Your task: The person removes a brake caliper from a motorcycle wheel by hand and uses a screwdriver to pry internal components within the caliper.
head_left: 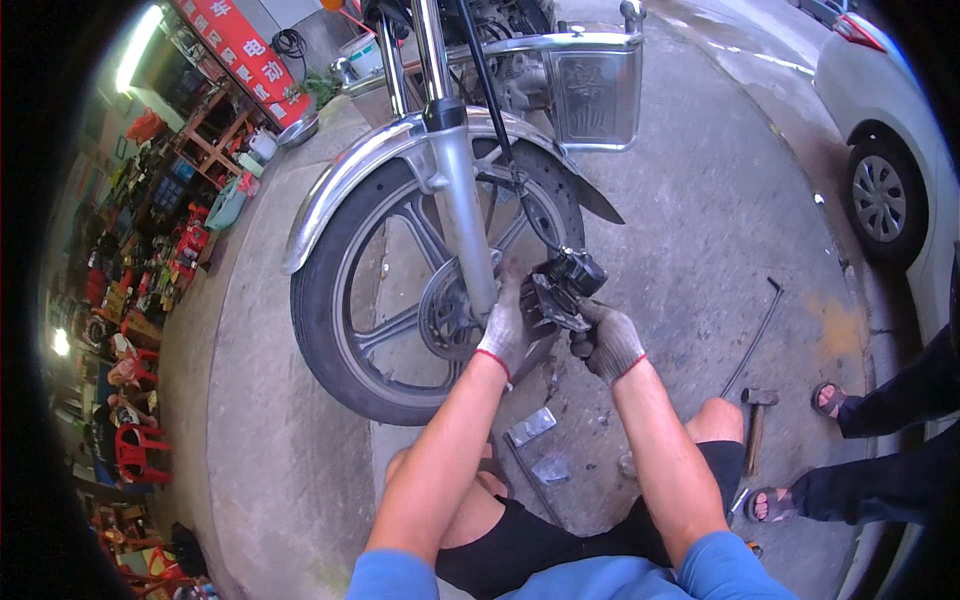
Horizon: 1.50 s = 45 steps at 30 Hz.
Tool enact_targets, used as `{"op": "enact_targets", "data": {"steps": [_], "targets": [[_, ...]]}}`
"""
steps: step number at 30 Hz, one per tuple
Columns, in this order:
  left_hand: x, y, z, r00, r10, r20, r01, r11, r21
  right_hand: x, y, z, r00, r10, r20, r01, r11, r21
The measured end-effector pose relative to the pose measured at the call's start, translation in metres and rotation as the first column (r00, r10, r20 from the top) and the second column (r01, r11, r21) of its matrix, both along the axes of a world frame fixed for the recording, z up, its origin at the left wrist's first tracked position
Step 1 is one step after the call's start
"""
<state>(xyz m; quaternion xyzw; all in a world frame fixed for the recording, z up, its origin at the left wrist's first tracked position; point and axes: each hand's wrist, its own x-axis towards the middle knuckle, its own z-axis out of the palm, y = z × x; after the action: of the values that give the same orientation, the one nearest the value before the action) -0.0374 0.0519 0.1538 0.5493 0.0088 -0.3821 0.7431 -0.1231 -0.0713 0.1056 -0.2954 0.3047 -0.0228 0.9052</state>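
Observation:
A motorcycle's front wheel stands in front of me, with a silver fork leg and a brake disc at its hub. Just right of the wheel, a black brake caliper is off the disc, and a black hose runs up from it. My left hand, in a grey-white glove with a red cuff, grips the caliper's left side beside the fork's lower end. My right hand, gloved alike, closes on its lower right side. Some fingertips are hidden behind the caliper.
A hammer and a long bent metal bar lie on the concrete at the right. Between my legs are a small flat package, a clear plastic bag and a thin rod. A person's sandalled foot and a parked car are further right.

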Motion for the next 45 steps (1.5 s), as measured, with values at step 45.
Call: {"op": "enact_targets", "data": {"steps": [45], "targets": [[-0.024, -0.033, -0.013, 0.981, -0.063, -0.181, -0.062, 0.792, -0.608, -0.023, -0.037, 0.035, 0.985, -0.094, 0.142, 0.024, 0.904, 0.426]]}}
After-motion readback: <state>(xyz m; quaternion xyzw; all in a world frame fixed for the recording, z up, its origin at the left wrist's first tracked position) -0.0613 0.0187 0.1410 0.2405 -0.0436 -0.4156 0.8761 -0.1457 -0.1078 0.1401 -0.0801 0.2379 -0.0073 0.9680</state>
